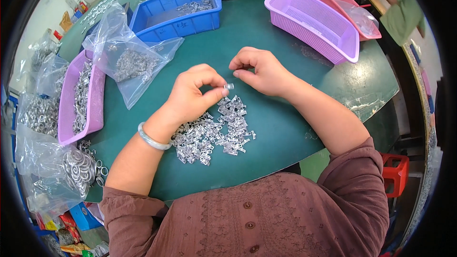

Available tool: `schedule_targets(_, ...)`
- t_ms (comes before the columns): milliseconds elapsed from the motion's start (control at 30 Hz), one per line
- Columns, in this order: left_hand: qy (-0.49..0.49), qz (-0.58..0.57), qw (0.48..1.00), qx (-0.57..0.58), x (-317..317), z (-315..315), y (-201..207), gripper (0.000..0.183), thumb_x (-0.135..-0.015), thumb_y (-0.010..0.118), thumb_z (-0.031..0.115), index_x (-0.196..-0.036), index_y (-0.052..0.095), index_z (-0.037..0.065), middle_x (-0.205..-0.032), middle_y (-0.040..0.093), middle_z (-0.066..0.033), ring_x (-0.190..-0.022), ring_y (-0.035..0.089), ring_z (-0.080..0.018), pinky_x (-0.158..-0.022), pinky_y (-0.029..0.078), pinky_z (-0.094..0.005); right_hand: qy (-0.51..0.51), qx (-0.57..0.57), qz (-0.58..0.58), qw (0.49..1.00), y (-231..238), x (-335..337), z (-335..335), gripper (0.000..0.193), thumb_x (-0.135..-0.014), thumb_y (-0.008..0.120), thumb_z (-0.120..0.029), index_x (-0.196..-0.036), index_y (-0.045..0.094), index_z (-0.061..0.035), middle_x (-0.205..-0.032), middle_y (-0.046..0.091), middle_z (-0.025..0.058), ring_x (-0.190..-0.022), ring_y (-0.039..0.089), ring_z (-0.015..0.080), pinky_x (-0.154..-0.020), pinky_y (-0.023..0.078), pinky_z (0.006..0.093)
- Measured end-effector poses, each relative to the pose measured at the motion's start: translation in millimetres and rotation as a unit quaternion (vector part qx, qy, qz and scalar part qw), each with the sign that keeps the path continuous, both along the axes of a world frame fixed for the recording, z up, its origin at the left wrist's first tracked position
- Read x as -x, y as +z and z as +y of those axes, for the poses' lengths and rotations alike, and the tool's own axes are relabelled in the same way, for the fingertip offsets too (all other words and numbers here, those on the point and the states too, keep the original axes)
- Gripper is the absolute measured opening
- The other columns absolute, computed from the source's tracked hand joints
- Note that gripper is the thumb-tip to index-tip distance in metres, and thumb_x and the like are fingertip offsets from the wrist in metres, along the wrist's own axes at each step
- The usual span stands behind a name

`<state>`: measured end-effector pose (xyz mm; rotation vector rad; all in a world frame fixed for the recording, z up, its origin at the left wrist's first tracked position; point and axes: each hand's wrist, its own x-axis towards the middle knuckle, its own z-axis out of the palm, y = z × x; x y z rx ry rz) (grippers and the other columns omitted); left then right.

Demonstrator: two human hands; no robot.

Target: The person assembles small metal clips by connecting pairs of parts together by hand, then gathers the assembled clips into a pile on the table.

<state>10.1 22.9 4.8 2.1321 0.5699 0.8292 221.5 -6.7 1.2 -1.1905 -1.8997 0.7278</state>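
Between the thumb and forefinger of my left hand (196,90) is a small silvery metal buckle (229,86), its frame pointing right. My right hand (257,70) is a short way up and to the right, thumb and fingers curled together; whether a tiny part sits in them I cannot make out. Below both hands, a loose pile of similar small metal pieces (233,135) lies on the green table (281,128). Part of that pile is hidden behind my left hand and wrist.
A clear bag of small metal parts (135,65) lies left, beside a purple basket (97,109) of metal pieces. A blue bin (181,29) holding some parts stands behind. Far right are another purple basket (316,35) and a red one (369,31). Other people sit or stand beyond.
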Motion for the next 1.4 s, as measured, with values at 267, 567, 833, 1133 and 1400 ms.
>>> schedule_targets(267, 0.114, 0.078, 0.989, -0.049, 5, 13, 1, 0.008, -0.073, 0.07, 0.011, -0.077, 0.067, 0.006, -0.078, 0.06, -0.0071, -0.076, 0.059, -0.0217, -0.065, 0.047, -0.0328, 0.005, -0.048, -0.156, 0.987, -6, 6, 8, 0.019, -0.077, 0.065, -0.015, -0.093, 0.066, -0.0051, -0.086, 0.06, 0.0108, -0.086, 0.058, 0.0295, -0.076, 0.048, 0.0381)
schedule_targets(567, 0.123, 0.17, 0.969, -0.129, 3, 15, -5, 0.012, -0.072, 0.07, 0.007, -0.082, 0.065, 0.003, -0.081, 0.059, -0.0081, -0.079, 0.059, -0.0225, -0.069, 0.047, -0.0322, -0.019, -0.081, -0.191, 0.978, -11, 16, 12, 0.018, -0.077, 0.066, -0.021, -0.092, 0.069, -0.0112, -0.084, 0.057, 0.0096, -0.087, 0.057, 0.0291, -0.076, 0.047, 0.0391)
schedule_targets(833, 0.119, 0.149, 0.967, -0.168, -3, 13, -8, 0.008, -0.07, 0.07, 0.008, -0.072, 0.062, 0.005, -0.073, 0.056, -0.0079, -0.074, 0.055, -0.0269, -0.066, 0.044, -0.0369, -0.016, -0.145, -0.182, 0.973, -17, 15, 12, 0.01, -0.075, 0.067, -0.019, -0.081, 0.068, -0.0118, -0.077, 0.056, 0.008, -0.079, 0.057, 0.0289, -0.07, 0.048, 0.0395)
schedule_targets(1133, 0.11, 0.146, 0.972, -0.148, -4, 6, -9, 0.009, -0.07, 0.07, 0.008, -0.074, 0.062, 0.005, -0.075, 0.057, -0.0073, -0.076, 0.055, -0.0266, -0.067, 0.045, -0.0369, -0.002, -0.153, -0.148, 0.977, -17, 20, 7, 0.007, -0.073, 0.065, -0.017, -0.074, 0.064, -0.0098, -0.076, 0.056, 0.0088, -0.078, 0.057, 0.0303, -0.069, 0.046, 0.0417)
schedule_targets(1400, 0.122, 0.089, 0.982, -0.109, -1, 6, -5, 0.008, -0.073, 0.068, 0.008, -0.078, 0.063, 0.005, -0.078, 0.058, -0.0072, -0.078, 0.056, -0.0256, -0.068, 0.046, -0.0355, 0.016, -0.196, -0.11, 0.974, -13, 18, 6, 0.009, -0.074, 0.065, -0.014, -0.08, 0.066, -0.0081, -0.081, 0.058, 0.0079, -0.08, 0.057, 0.0296, -0.071, 0.045, 0.041)
